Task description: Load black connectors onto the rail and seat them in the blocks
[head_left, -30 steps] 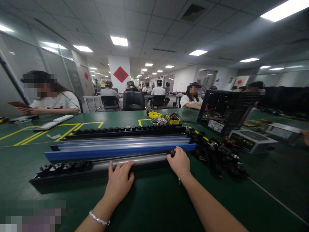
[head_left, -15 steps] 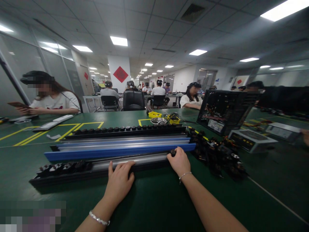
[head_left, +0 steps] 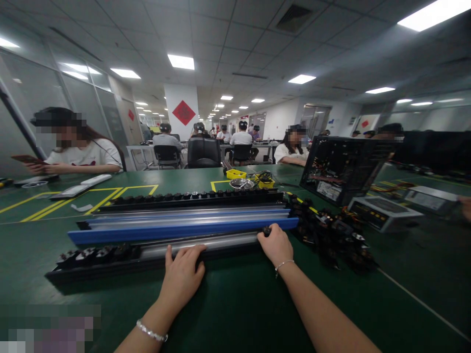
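A long black channel with a silvery inner surface lies across the green table in front of me. Several small black parts with metal studs sit in a row in its left end. My left hand rests on the channel's near side around its middle, fingers spread over the silvery surface. At the channel's right end, the fingers of my right hand close on one small black part; its underside is hidden. Just behind lies a blue-edged channel, and beyond that another black channel holds a full row of black parts.
A heap of loose black parts lies to the right. Behind it stand an open computer case and a power supply unit. Farther back are a metal bowl and a yellow tray. Co-workers sit around.
My right hand has shifted slightly right along the channel together with the small black part. My left hand has stayed in place.
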`<state>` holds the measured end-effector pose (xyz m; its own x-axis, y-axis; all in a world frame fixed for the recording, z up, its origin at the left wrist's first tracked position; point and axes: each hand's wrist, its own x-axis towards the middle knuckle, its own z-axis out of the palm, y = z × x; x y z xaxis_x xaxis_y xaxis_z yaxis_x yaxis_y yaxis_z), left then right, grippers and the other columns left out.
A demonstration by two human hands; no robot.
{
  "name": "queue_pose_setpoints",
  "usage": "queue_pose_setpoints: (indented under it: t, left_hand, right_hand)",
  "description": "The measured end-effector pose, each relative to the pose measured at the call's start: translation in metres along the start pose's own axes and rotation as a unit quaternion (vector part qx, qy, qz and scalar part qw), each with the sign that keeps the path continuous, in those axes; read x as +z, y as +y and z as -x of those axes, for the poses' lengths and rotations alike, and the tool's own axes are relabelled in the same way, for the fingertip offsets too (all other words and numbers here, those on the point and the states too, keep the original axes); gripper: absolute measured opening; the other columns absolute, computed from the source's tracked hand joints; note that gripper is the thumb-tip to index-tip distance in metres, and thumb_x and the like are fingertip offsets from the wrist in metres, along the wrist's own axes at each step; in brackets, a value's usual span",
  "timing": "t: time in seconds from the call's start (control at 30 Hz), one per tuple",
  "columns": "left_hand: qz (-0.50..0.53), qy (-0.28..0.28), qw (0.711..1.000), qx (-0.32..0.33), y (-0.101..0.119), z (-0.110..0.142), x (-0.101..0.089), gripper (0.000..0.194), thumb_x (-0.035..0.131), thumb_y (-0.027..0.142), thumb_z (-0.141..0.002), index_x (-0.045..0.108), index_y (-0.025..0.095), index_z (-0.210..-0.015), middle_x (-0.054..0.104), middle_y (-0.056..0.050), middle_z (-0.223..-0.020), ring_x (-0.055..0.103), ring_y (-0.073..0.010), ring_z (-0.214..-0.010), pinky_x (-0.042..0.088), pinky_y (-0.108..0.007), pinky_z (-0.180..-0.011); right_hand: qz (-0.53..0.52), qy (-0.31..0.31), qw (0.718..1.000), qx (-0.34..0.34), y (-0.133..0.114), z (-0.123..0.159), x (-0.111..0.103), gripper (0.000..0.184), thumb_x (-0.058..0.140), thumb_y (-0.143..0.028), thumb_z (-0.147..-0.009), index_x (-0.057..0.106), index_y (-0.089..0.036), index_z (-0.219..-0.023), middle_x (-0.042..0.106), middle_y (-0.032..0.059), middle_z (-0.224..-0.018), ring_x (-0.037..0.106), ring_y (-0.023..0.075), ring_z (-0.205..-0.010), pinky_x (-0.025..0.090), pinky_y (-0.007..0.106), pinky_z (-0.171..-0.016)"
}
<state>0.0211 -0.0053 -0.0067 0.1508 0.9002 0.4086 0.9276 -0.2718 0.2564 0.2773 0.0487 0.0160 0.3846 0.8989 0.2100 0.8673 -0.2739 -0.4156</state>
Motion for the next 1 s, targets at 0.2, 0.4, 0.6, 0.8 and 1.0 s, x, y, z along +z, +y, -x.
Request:
queue_pose_setpoints:
  t: [0.2,0.4,0.6,0.8,1.0]
  left_hand:
    - [-0.003,-0.002,1.0,-0.002,0.0013,-0.0005,-0.0011,0.036,0.044,0.022,-0.079,0.054,0.028,-0.113,0.065,-0.002,-0.11,0.054,-0.0203,-0.106,0.001,-0.058,-0.107]
    - [-0.002,-0.008,1.0,-0.007,0.0016,-0.0006,-0.0015,0.036,0.045,0.023,-0.079,0.054,0.028,-0.114,0.065,-0.002,-0.11,0.054,-0.0206,-0.107,0.0,-0.058,-0.107]
    - [-0.004,-0.007,1.0,-0.006,0.0021,-0.0004,-0.0017,0.036,0.043,0.022,-0.079,0.054,0.028,-0.113,0.065,-0.001,-0.109,0.054,-0.0203,-0.107,0.0,-0.058,-0.107]
    - [-0.006,-0.007,1.0,-0.003,0.001,-0.0006,-0.0006,0.036,0.043,0.022,-0.079,0.054,0.028,-0.113,0.065,-0.001,-0.11,0.054,-0.0205,-0.107,0.001,-0.059,-0.107]
    - [-0.009,-0.007,1.0,-0.005,0.0017,-0.0008,-0.0013,0.036,0.044,0.021,-0.079,0.054,0.028,-0.113,0.065,-0.002,-0.11,0.054,-0.0205,-0.107,0.002,-0.059,-0.107]
  right_hand:
    - [0.003,0.003,1.0,-0.003,0.0,0.0007,-0.0012,0.024,0.045,-0.037,-0.078,0.052,-0.018,-0.092,0.061,0.009,-0.093,0.056,0.0232,-0.091,0.04,0.031,-0.07]
    - [-0.005,-0.001,1.0,0.009,0.002,-0.0017,-0.0019,0.025,0.046,-0.035,-0.078,0.052,-0.017,-0.093,0.061,0.0092,-0.093,0.056,0.0223,-0.091,0.04,0.03,-0.07]
    - [-0.015,-0.004,1.0,0.021,0.0044,-0.0038,-0.001,0.025,0.046,-0.035,-0.078,0.051,-0.018,-0.095,0.061,0.0086,-0.095,0.058,0.0212,-0.09,0.04,0.028,-0.067]
    - [-0.024,0.003,0.999,0.031,0.0064,-0.0055,-0.0011,0.026,0.046,-0.036,-0.078,0.049,-0.018,-0.096,0.061,0.0081,-0.096,0.059,0.0214,-0.086,0.04,0.029,-0.064]
    - [-0.033,0.001,0.998,0.048,0.0092,-0.0092,-0.0005,0.028,0.046,-0.036,-0.077,0.049,-0.018,-0.097,0.061,0.0091,-0.095,0.06,0.0219,-0.085,0.04,0.029,-0.063]
